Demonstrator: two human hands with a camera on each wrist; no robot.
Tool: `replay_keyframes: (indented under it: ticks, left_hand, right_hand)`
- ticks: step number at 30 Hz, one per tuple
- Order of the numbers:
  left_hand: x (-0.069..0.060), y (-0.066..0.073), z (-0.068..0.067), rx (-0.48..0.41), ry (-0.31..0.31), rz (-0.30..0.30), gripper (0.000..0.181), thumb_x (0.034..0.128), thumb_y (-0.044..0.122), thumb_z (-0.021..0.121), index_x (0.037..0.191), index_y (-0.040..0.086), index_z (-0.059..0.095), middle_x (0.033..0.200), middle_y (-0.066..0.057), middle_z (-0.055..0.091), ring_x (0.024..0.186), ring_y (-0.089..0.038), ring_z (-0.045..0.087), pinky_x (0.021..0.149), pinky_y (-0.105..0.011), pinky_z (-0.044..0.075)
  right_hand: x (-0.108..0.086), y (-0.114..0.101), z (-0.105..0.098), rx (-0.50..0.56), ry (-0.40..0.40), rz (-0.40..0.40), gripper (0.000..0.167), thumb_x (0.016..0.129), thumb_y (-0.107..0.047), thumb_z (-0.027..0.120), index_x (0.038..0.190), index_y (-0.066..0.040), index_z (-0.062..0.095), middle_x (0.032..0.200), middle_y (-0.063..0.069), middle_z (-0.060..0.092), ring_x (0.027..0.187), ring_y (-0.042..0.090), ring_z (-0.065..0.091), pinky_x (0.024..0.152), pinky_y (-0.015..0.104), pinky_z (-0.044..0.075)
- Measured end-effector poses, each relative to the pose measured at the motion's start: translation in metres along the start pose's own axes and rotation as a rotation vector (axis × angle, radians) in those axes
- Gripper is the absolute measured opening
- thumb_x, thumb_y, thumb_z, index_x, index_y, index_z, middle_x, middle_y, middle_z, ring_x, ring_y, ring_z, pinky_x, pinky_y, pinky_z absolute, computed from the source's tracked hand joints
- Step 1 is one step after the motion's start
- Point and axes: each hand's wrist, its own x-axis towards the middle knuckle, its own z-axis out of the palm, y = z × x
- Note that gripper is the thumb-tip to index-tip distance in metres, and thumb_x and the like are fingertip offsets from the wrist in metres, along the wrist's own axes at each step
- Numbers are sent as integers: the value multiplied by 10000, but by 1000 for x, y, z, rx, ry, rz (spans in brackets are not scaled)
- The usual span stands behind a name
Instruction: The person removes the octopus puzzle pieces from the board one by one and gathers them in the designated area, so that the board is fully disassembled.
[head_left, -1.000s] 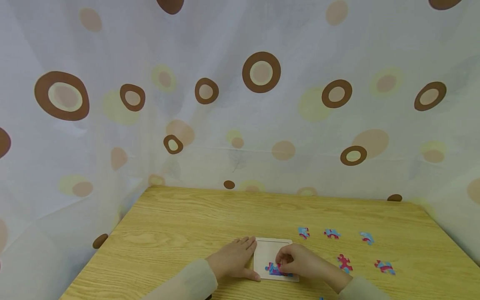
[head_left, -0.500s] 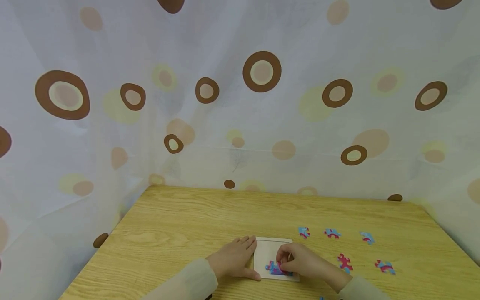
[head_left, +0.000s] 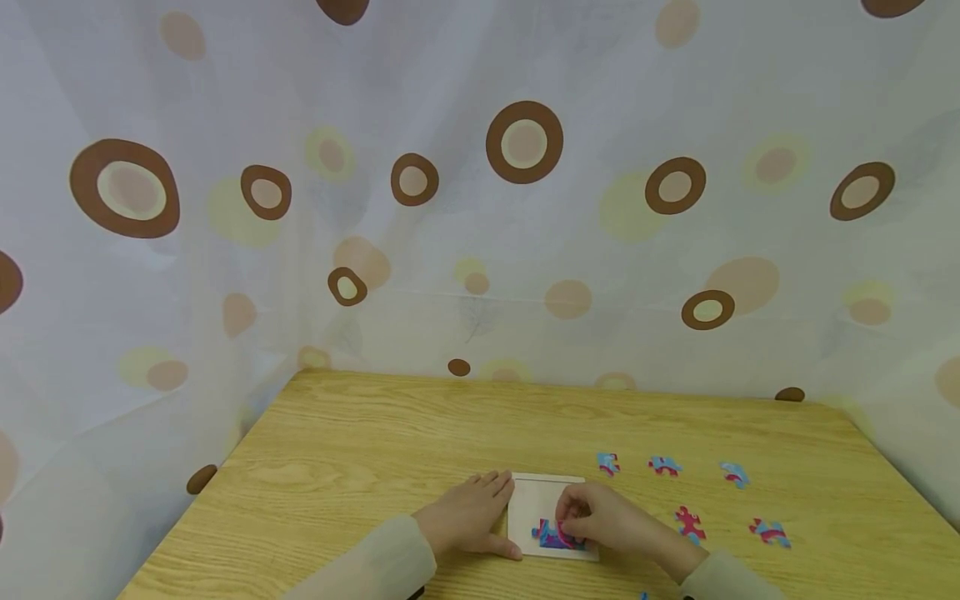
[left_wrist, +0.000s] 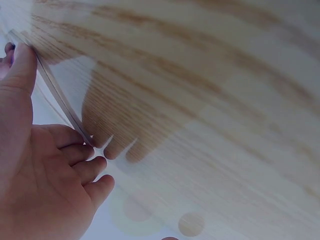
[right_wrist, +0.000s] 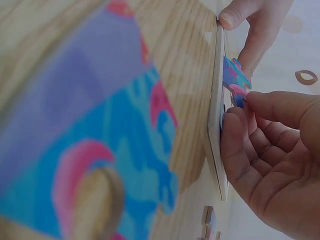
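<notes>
A shallow pale wooden puzzle tray [head_left: 534, 500] lies on the table. My left hand [head_left: 468, 518] rests along its left side with extended fingers; in the left wrist view the thumb and fingertips touch the tray's edge [left_wrist: 64, 102]. Over the tray's near right part, my right hand [head_left: 597, 518] pinches a pink and blue jigsaw piece [right_wrist: 240, 95] between thumb and fingers. That piece sits tilted beside a purple and blue jigsaw piece [head_left: 549, 535] near the tray's front edge. Fingers partly cover the join between them.
Several loose jigsaw pieces lie right of the tray, among them a red one [head_left: 689, 523] and a blue and red one [head_left: 770, 532]. A large blurred piece [right_wrist: 125, 100] is close to the right wrist camera. A dotted curtain [head_left: 480, 208] hangs behind the table [head_left: 360, 442].
My right hand has shifted very slightly rightward and away from me, with the pinched piece still in its fingers. The left hand stays at the tray's edge.
</notes>
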Motion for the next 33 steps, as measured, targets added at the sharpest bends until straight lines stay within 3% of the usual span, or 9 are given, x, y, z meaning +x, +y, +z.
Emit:
replay_keyframes:
  ticks: [20,26,33]
  left_hand:
    - [2,-1,-1,21,-12,5,906,794,682,470,1430,52,327,1475,-65,267,1337,-205,252,1065,-344,248]
    - [2,-2,1,2,-24,2,907,798,679,469,1435,52,315,1479,-68,259,1341,-206,242,1070,-341,236]
    - [1,-2,0,-8,-34,0,897,803,668,473,1440,60,306,1485,-64,244,1346,-200,230,1076,-337,221]
  right_hand:
    - [-4,0,-8,31,31,0,85,890,-91,601,835,-29,580,703,29,543,603,137,510,495,214,462]
    - [-14,0,-21,19,64,-16,81,886,-88,606,853,-16,591,725,26,541,607,117,492,498,214,442]
    - [-39,4,-44,22,65,-48,147,911,-119,579,861,20,584,704,49,545,561,91,494,486,236,466]
